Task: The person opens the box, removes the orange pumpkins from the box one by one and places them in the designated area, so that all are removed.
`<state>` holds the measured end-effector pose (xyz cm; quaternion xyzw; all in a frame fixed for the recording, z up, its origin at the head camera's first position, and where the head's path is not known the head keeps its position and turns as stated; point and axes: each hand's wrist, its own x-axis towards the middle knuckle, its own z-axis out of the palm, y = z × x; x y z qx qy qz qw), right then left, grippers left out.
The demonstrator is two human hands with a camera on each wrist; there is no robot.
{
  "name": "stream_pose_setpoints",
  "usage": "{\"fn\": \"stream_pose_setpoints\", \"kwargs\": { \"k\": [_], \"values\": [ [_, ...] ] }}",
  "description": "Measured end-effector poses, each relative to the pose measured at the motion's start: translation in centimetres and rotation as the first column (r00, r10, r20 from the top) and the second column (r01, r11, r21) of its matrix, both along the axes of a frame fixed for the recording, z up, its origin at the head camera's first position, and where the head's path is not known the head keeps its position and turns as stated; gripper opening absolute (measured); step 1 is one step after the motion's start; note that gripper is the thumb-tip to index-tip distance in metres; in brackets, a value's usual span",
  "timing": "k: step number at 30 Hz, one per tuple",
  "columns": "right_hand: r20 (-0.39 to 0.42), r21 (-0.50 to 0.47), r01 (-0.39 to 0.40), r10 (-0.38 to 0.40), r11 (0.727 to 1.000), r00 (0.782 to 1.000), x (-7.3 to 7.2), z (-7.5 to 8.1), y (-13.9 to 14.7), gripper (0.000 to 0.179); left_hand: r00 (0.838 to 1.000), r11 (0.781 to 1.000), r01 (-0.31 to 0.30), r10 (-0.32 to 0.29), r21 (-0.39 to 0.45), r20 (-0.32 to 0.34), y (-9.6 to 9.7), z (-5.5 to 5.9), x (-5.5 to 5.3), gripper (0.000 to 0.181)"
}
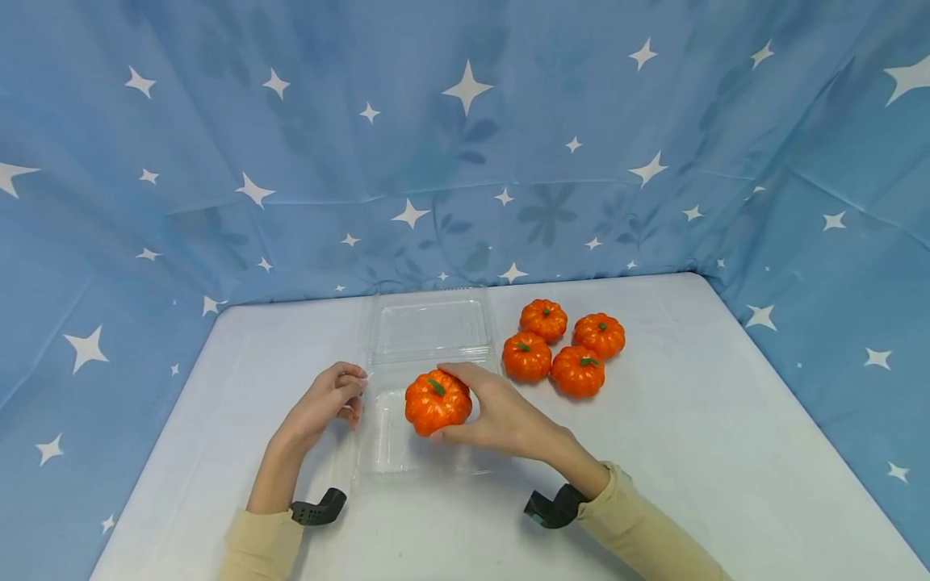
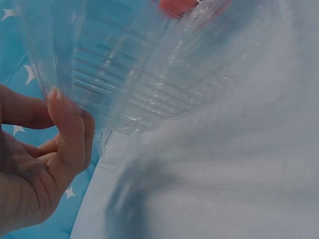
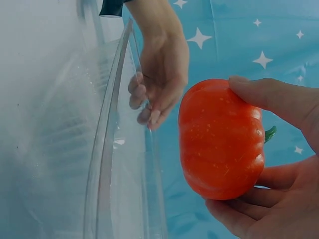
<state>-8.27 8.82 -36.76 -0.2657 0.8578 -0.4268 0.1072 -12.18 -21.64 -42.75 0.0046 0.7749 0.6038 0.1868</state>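
My right hand (image 1: 501,415) holds an orange toy pumpkin (image 1: 436,401) with a green stem, thumb on one side and fingers on the other. The pumpkin is above the near half of a clear plastic clamshell box (image 1: 385,452), whose lid (image 1: 432,325) lies folded back. In the right wrist view the pumpkin (image 3: 222,142) shows its smooth side, beside the box's rim (image 3: 107,129). My left hand (image 1: 327,403) pinches the box's left edge between thumb and fingers, as the left wrist view shows at the fingertips (image 2: 56,94).
Several more orange pumpkins stand in a cluster right of the box, among them a front one (image 1: 578,372) and a back one (image 1: 544,320). They rest on a white-covered table (image 1: 697,452). A blue curtain (image 1: 327,161) with white stars surrounds the table's back and sides.
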Motion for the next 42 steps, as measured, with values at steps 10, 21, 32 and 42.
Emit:
{"fn": "stream_pose_setpoints", "kwargs": {
  "k": [10,21,32,42],
  "values": [
    [-0.036,-0.001,0.042,-0.042,0.999,0.998,-0.4,0.7,0.9,0.079,1.000,1.000,-0.015,0.015,0.004,0.006,-0.2,0.0,0.1,0.035],
    [-0.110,-0.023,0.115,-0.117,0.993,0.987,-1.4,1.7,3.3,0.079,1.000,1.000,-0.008,0.008,0.019,0.004,-0.1,0.0,0.1,0.035],
    [-0.165,0.008,0.241,-0.237,0.970,0.958,-2.8,2.2,5.7,0.079,1.000,1.000,0.003,-0.003,0.020,-0.002,-0.1,0.1,0.0,0.036],
    [-0.150,0.041,0.314,-0.305,0.948,0.940,-4.4,2.2,7.9,0.083,1.000,1.000,0.007,-0.007,0.022,-0.011,-0.1,0.2,0.1,0.038]
  ]
}}
